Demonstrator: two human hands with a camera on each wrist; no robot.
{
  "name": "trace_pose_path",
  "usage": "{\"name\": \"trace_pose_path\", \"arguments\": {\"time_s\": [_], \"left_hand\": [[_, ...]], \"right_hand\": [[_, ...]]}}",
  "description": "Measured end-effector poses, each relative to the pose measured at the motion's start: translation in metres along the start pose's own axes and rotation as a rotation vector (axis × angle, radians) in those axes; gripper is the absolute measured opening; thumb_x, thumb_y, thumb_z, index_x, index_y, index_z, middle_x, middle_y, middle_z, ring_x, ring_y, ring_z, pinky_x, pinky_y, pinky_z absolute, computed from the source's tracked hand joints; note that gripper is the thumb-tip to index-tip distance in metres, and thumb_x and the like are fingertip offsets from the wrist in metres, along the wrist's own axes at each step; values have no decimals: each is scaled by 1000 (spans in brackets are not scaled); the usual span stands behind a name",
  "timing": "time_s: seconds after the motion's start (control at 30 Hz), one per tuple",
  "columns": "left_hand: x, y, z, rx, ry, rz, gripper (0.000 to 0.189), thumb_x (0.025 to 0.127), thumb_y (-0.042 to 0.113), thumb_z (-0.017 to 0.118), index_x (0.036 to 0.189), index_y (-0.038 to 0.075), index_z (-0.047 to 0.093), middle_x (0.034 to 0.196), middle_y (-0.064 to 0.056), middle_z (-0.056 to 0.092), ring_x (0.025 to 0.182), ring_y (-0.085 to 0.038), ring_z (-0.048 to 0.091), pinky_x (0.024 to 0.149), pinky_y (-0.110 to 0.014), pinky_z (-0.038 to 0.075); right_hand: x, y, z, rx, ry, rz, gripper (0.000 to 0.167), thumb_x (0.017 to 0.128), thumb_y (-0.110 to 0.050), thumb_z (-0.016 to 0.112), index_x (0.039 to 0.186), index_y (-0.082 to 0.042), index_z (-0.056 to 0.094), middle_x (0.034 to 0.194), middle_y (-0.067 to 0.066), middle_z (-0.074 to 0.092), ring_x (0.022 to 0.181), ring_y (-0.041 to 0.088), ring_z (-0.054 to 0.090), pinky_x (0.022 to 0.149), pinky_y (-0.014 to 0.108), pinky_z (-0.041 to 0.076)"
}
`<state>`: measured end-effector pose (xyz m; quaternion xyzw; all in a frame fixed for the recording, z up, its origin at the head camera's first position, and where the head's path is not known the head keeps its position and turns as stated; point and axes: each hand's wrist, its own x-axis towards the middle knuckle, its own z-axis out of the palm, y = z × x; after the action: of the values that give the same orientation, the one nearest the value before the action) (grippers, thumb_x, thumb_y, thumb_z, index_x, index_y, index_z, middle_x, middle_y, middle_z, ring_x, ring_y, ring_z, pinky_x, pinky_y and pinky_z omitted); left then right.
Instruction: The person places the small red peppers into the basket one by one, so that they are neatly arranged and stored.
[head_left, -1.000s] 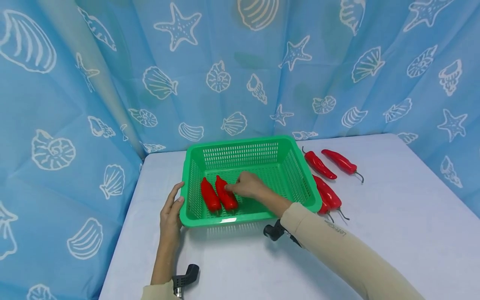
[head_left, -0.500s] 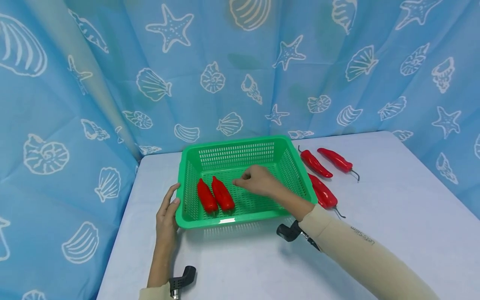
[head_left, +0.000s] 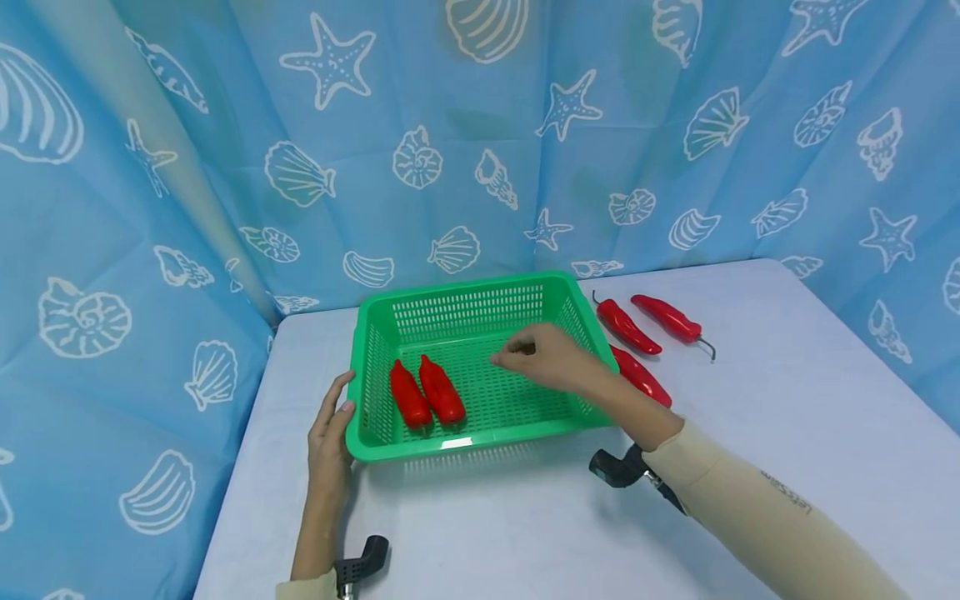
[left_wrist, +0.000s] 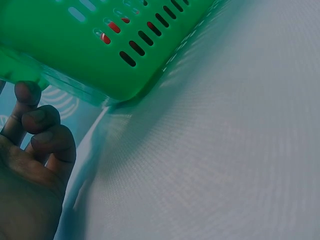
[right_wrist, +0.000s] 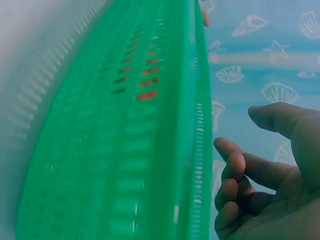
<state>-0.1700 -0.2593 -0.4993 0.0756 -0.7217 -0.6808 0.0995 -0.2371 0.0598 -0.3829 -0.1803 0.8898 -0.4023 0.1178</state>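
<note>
Two red chili peppers, a left one [head_left: 410,398] and a right one [head_left: 442,392], lie side by side in the left part of a green plastic basket [head_left: 480,437]. My left hand [head_left: 328,450] is at the basket's left rim, thumb and fingertips touching it; the left wrist view shows its other fingers [left_wrist: 55,142] loosely bent beside the basket wall. Over the basket's right half hovers my right hand [head_left: 551,358], holding nothing. In the right wrist view its thumb [right_wrist: 272,117] stands apart from the index finger, and the remaining fingers are bent.
On the white tabletop [head_left: 487,533], right of the basket, lie more red peppers: one at the back [head_left: 628,327], one farther right [head_left: 671,318], and one [head_left: 640,377] partly behind the basket and right arm. A blue shell-print curtain [head_left: 450,167] closes off the back.
My right hand has let go of the right pepper in the basket and moved right, away from it. The left hand stays at the rim. The whole view has shifted slightly.
</note>
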Motion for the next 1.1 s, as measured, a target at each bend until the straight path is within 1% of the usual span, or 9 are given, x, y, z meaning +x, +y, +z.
{"name": "trace_pose_path", "arguments": {"time_s": [0.1,0.2,0.4,0.53,0.7,0.8,0.93,1.1], "left_hand": [[0,0,1,-3,-1,-2,44,101,49,48,144,40,50,148,11,44,109,-22,56,80,-26,53],[1,1,1,-3,1,0,44,101,50,48,144,40,50,147,9,46,104,-23,59,78,-26,54],[1,2,0,-2,5,16,44,102,49,47,145,39,50,147,9,46,107,-23,59,80,-26,54],[1,1,0,-1,6,4,44,102,48,47,145,39,50,149,10,44,111,-22,57,80,-25,54],[0,0,1,-4,12,-5,44,101,48,48,145,39,50,149,11,44,111,-22,56,79,-25,54],[0,0,1,-9,10,-3,45,102,47,48,145,38,50,149,9,44,110,-23,56,78,-25,54],[0,0,1,-15,0,5,45,102,46,47,146,35,50,149,5,44,110,-22,56,78,-25,54],[0,-1,0,-18,0,22,44,102,46,48,145,35,51,147,3,47,102,-20,59,75,-25,54]], "right_hand": [[-9,3,-11,-24,29,-15,26,96,-31,68,104,-8,76,95,5,63,86,22,53,67,33,47],[-17,7,-19,-44,50,-18,27,96,-31,68,108,-9,75,98,4,62,88,22,53,70,34,48],[-26,19,-29,-77,92,-1,26,95,-36,70,108,-14,76,96,2,61,90,22,53,72,35,49],[-32,27,-33,-97,131,21,27,93,-34,73,108,-13,75,96,3,59,92,23,53,72,34,49],[-42,35,-38,-103,151,35,31,89,-34,76,111,-13,74,97,4,57,94,23,53,70,33,50],[-47,41,-43,-98,161,45,33,88,-35,77,113,-14,73,98,4,57,94,24,53,69,32,51],[-52,50,-49,-91,173,54,38,88,-33,77,119,-12,71,100,6,58,96,25,54,69,32,52],[-56,61,-55,-93,188,57,46,88,-30,77,126,-7,67,105,7,62,100,27,54,71,33,53]]}}
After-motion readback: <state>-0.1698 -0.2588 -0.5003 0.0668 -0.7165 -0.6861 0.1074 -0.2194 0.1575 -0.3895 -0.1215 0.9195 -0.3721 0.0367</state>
